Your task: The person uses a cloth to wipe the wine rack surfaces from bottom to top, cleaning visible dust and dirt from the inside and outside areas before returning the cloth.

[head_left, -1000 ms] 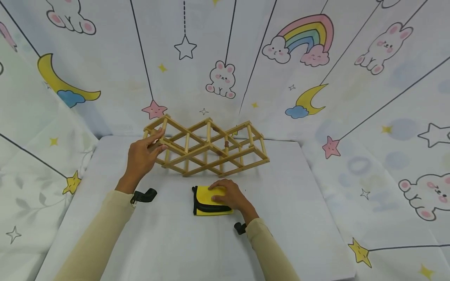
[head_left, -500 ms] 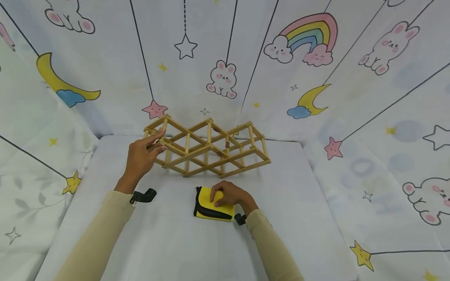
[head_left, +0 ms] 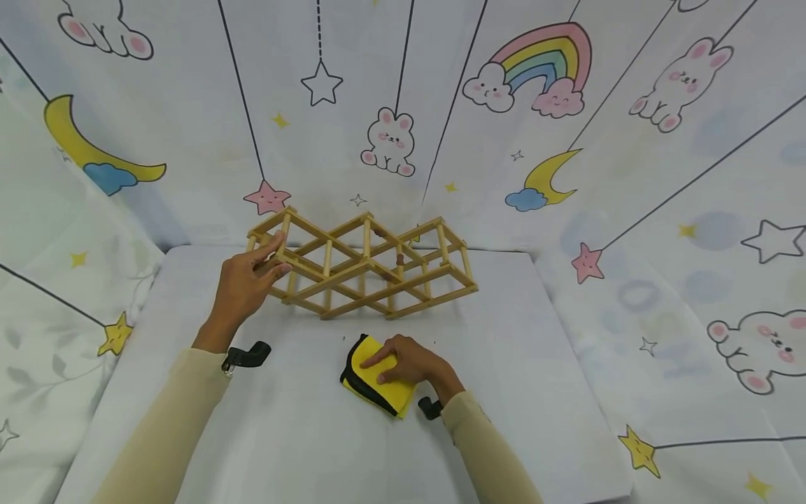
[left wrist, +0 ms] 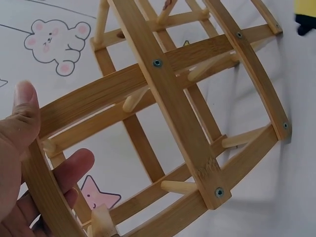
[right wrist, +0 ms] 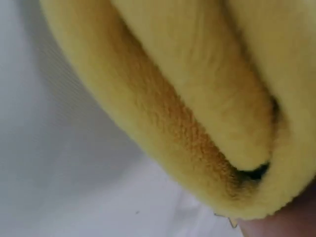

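Observation:
A wooden lattice rack, like a folding wine rack, stands at the back of the white table. My left hand grips its left end. In the left wrist view the thumb lies on one side of a slat, with fingers behind it. A folded yellow cloth with black edging lies slanted in front of the rack. Over its right part my right hand holds it between thumb and fingers. The cloth's thick folds fill most of the right wrist view, and the fingertips are hidden there.
The white table is bounded at the back and sides by a patterned cloth backdrop with bunnies, stars and moons. Black wrist cameras are strapped to both wrists. Tiny dark specks lie on the tabletop.
The yellow cloth has turned clockwise and moved slightly toward me under the right hand, whose index finger has straightened. The left hand and rack keep their places; the head view shifted slightly.

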A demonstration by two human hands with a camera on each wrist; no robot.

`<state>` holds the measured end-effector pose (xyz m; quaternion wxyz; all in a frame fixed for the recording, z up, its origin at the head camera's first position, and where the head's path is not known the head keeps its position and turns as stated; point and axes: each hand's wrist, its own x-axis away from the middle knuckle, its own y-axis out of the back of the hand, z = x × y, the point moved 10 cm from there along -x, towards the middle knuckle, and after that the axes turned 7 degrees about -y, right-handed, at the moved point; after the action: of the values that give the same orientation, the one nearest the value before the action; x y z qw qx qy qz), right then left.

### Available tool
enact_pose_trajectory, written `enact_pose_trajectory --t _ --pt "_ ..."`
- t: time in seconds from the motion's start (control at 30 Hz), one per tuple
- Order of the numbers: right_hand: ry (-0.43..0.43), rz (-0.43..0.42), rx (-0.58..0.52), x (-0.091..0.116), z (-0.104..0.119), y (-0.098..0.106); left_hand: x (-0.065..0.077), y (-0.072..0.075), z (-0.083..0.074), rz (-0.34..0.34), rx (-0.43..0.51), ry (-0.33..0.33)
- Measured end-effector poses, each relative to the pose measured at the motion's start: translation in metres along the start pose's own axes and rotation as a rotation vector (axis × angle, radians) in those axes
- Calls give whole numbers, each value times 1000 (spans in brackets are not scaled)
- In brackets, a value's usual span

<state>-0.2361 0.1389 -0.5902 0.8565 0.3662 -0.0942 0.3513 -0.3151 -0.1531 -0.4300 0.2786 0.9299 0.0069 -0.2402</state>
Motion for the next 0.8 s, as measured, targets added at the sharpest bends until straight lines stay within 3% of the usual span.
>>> enact_pose_trajectory --t 0.17,0.37,0.47,0.53,0.6,0.7,0.8 --pt "55 -287 -95 31 12 30 0 -1 -2 -1 -24 10" --pt "279 -811 -293 97 39 100 1 -1 -3 1 -51 12" --pt "322 -1059 -318 127 42 134 1 0 -3 2 -47 0" --pt "293 -1169 -313 136 34 150 1 1 -1 6 -41 -2" --pt "218 -1219 -274 133 20 159 1 1 0 11 -42 2" --pt "100 -1270 -176 125 -5 162 2 1 0 14 -40 6" --pt "-5 -1372 -90 128 -28 159 0 0 -1 24 -29 6"
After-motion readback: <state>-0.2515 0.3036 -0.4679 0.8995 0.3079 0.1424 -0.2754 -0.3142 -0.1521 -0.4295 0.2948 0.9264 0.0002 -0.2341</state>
